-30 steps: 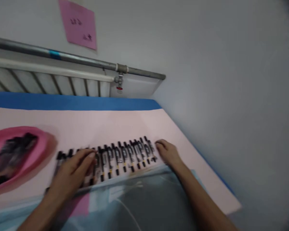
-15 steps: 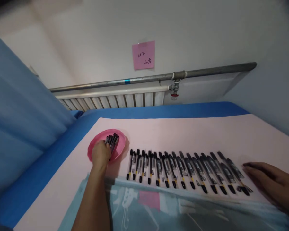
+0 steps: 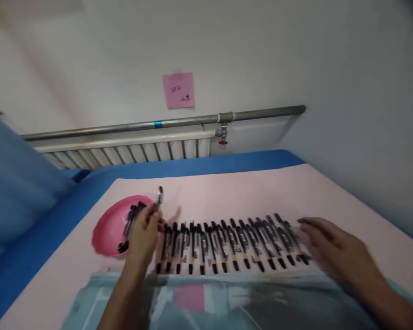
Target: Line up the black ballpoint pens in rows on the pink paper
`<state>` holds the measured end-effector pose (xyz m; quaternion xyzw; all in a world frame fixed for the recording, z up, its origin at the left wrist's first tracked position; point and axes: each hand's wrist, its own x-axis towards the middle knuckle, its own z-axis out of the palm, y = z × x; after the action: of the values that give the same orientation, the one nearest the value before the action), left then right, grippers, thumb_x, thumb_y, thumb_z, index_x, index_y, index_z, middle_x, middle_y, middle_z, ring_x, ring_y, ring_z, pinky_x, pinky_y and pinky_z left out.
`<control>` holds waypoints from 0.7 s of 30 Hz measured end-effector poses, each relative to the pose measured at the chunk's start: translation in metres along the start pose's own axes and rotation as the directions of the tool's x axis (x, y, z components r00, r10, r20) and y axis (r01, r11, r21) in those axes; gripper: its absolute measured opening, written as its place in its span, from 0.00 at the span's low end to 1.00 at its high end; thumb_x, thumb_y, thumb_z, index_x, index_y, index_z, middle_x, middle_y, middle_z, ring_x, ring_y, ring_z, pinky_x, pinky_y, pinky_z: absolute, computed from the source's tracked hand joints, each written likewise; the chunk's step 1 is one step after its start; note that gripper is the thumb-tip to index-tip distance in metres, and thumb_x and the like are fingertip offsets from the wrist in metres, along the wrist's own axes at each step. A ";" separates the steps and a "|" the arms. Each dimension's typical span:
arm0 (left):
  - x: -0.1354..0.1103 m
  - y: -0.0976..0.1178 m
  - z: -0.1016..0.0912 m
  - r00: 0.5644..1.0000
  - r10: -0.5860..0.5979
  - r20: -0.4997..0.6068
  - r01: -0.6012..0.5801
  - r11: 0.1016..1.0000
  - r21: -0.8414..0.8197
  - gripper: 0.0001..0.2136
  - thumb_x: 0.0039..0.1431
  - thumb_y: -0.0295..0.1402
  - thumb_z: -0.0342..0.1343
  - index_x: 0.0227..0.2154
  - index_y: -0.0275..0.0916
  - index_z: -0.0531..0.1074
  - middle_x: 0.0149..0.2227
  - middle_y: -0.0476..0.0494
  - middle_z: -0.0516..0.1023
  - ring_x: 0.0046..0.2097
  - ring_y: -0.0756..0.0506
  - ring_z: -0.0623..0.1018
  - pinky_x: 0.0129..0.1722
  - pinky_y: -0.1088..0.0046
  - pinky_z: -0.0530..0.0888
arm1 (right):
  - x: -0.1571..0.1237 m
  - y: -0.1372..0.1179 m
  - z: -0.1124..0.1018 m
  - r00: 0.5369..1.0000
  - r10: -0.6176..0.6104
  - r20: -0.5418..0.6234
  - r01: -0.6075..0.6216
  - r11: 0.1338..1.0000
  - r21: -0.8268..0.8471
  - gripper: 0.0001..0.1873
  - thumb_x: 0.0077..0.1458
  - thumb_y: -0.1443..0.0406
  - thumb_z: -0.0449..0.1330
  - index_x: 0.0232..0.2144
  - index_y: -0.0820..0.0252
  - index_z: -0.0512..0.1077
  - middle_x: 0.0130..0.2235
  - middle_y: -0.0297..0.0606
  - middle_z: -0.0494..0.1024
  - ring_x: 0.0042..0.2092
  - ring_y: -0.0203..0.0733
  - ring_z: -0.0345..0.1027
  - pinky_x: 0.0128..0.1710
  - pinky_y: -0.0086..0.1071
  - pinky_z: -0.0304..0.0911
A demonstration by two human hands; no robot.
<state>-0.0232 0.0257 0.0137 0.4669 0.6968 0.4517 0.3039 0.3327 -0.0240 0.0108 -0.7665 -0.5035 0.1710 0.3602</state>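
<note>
My left hand (image 3: 143, 236), just right of the pink bowl (image 3: 103, 236), is closed around a black-capped pen (image 3: 159, 197) whose upper end sticks up above the fingers. Several more black pens (image 3: 128, 224) lie in that bowl, partly covered by the hand. To the right runs a long row of black pens (image 3: 231, 236), side by side, with small clips (image 3: 237, 250) among them. My right hand (image 3: 344, 256) is beside the row's right end, fingers stretched toward it and slightly blurred, with nothing visible in them.
A pale pink sheet (image 3: 206, 195) covers the blue-edged table (image 3: 199, 165). Light-blue patterned cloth (image 3: 234, 302) lies along the near edge. Behind are a radiator (image 3: 158, 150) and a pipe (image 3: 186, 121); a blue curtain (image 3: 17, 183) hangs at left.
My left hand has come out of the bowl, moving right with a pen in it. My right hand still hovers by the row's right end. The view has shifted to the right.
</note>
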 end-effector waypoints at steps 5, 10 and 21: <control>-0.086 0.023 0.077 0.711 -0.100 0.696 0.447 0.828 -0.338 0.13 0.50 0.41 0.54 0.32 0.36 0.69 0.18 0.55 0.62 0.17 0.57 0.58 0.16 0.81 0.52 | -0.033 -0.018 0.028 0.918 -0.110 0.382 -0.082 0.888 0.452 0.20 0.48 0.54 0.54 0.37 0.62 0.69 0.21 0.33 0.69 0.20 0.33 0.58 0.20 0.29 0.53; -0.113 0.024 0.097 0.538 -0.103 0.837 0.562 0.783 -0.265 0.18 0.42 0.45 0.60 0.32 0.37 0.70 0.18 0.55 0.63 0.18 0.58 0.58 0.17 0.82 0.51 | -0.052 -0.029 0.042 0.850 -0.131 0.511 -0.248 0.756 0.606 0.11 0.48 0.58 0.56 0.27 0.60 0.64 0.16 0.25 0.61 0.18 0.28 0.51 0.17 0.24 0.48; -0.109 0.024 0.082 0.503 -0.235 0.832 0.642 0.746 -0.177 0.18 0.45 0.45 0.58 0.37 0.40 0.68 0.18 0.56 0.63 0.16 0.58 0.52 0.14 0.82 0.43 | -0.033 -0.021 0.026 0.913 -0.046 0.406 -0.349 0.428 0.834 0.08 0.42 0.65 0.59 0.29 0.59 0.65 0.29 0.33 0.72 0.22 0.31 0.59 0.15 0.23 0.52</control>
<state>0.0966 -0.0426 0.0027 0.3239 0.4664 0.2657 0.7791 0.2881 -0.0384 0.0049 -0.4562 -0.3219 0.5827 0.5905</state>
